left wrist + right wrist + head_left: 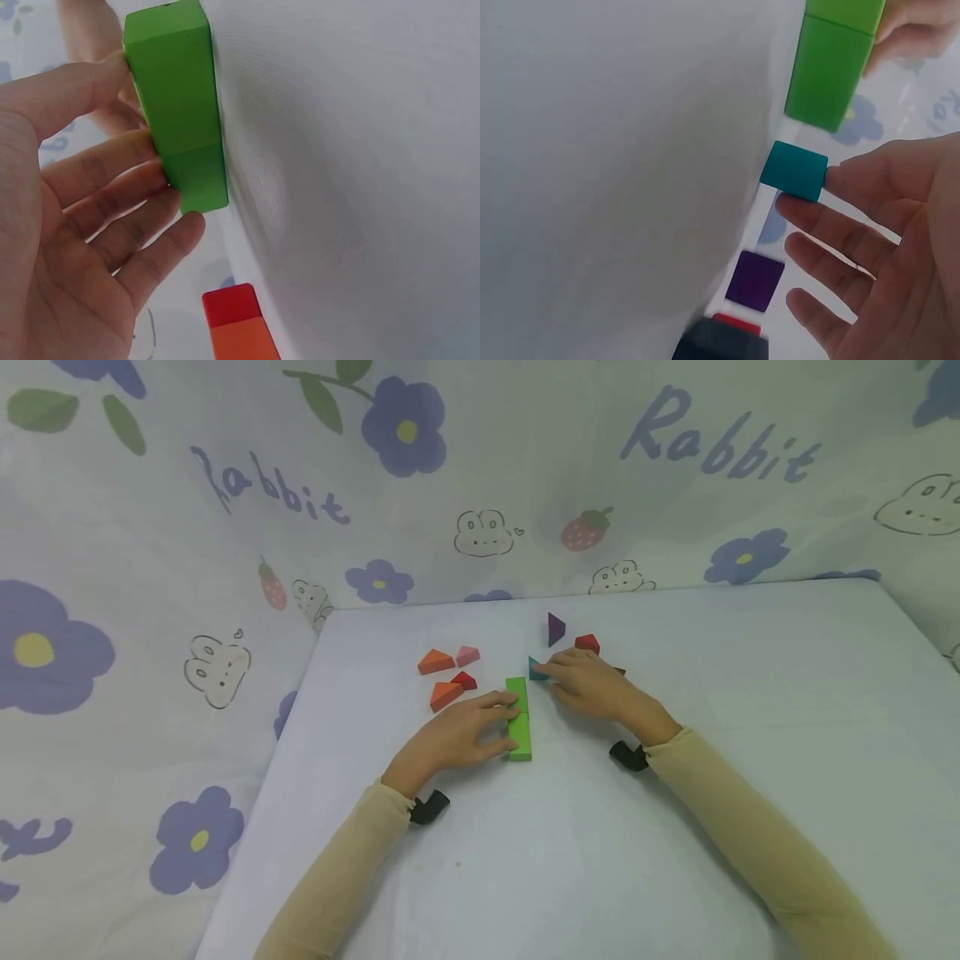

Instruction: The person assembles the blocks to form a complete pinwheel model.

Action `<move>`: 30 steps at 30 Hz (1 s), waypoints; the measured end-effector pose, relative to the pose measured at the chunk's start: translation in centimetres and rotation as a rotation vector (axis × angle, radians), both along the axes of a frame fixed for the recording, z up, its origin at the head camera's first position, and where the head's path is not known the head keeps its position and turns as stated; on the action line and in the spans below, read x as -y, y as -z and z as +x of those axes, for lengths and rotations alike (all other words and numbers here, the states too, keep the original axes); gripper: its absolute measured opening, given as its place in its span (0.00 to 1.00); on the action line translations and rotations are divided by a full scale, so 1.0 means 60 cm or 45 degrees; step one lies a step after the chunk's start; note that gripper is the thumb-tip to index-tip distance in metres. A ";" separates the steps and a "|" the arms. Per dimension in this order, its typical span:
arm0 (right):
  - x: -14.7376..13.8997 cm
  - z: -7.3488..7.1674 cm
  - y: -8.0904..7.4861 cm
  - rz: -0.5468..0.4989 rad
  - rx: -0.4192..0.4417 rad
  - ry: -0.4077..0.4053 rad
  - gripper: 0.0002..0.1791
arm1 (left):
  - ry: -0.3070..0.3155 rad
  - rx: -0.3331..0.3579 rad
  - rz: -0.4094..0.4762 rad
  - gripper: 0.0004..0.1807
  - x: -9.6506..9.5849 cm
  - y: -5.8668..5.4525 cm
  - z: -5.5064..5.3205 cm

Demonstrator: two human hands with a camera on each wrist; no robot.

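Two green blocks lie end to end in a line on the white table; one is the far green block, the other the near green block. My left hand touches their left side with fingertips and thumb, its fingers extended, as the left wrist view also shows. Just right of the far end, my right hand pinches a small teal block between thumb and index finger. The teal block appears to touch the tabletop and stands apart from the green pair. The right hand's other fingers are loosely bent.
Left of the green blocks lie two orange blocks, a pink block and a red block. Beyond the right hand are a purple block and another red block. A dark block is partly hidden by that hand in the head view.
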State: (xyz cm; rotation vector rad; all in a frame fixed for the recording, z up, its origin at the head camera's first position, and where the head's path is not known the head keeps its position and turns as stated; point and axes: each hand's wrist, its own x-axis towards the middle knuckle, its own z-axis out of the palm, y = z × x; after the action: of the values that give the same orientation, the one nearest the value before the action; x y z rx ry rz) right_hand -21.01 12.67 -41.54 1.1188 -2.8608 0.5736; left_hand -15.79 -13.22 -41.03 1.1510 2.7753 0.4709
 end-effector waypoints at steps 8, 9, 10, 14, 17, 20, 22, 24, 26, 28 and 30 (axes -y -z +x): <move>0.029 -0.012 0.009 -0.007 0.062 -0.083 0.24 | -0.007 0.049 -0.017 0.29 0.001 0.004 0.001; 0.030 -0.014 0.010 -0.010 0.077 -0.087 0.24 | -0.009 0.051 -0.019 0.29 0.001 0.004 0.001; 0.031 -0.015 0.011 -0.013 0.089 -0.091 0.24 | -0.008 0.050 -0.017 0.29 0.000 0.003 0.001; 0.032 -0.018 0.011 -0.010 0.113 -0.093 0.25 | 0.002 0.033 -0.030 0.29 -0.001 -0.002 -0.001; 0.032 -0.019 0.010 -0.009 0.122 -0.098 0.25 | 0.010 0.033 -0.039 0.29 -0.001 -0.005 -0.003; 0.033 -0.017 0.008 -0.020 0.129 -0.119 0.25 | 0.015 0.033 -0.043 0.29 -0.001 -0.005 -0.003; 0.034 -0.015 0.007 -0.027 0.131 -0.133 0.24 | 0.022 0.026 -0.043 0.29 -0.001 -0.005 -0.003; 0.034 -0.014 0.007 -0.031 0.130 -0.143 0.24 | 0.029 0.014 -0.040 0.29 -0.001 -0.004 -0.002; 0.034 -0.013 0.006 -0.030 0.129 -0.144 0.24 | 0.037 0.002 -0.030 0.28 -0.001 -0.003 -0.002; 0.034 -0.013 0.006 -0.028 0.129 -0.140 0.24 | 0.040 -0.008 -0.018 0.28 -0.001 -0.003 -0.002; 0.034 -0.012 0.006 -0.026 0.135 -0.135 0.24 | 0.041 -0.013 -0.006 0.28 -0.002 -0.002 -0.002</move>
State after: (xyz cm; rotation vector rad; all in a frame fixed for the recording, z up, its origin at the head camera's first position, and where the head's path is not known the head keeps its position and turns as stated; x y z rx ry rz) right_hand -21.75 10.63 -41.91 1.2810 -2.8893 0.6857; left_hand -15.90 -13.12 -40.91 1.1986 2.7606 0.4563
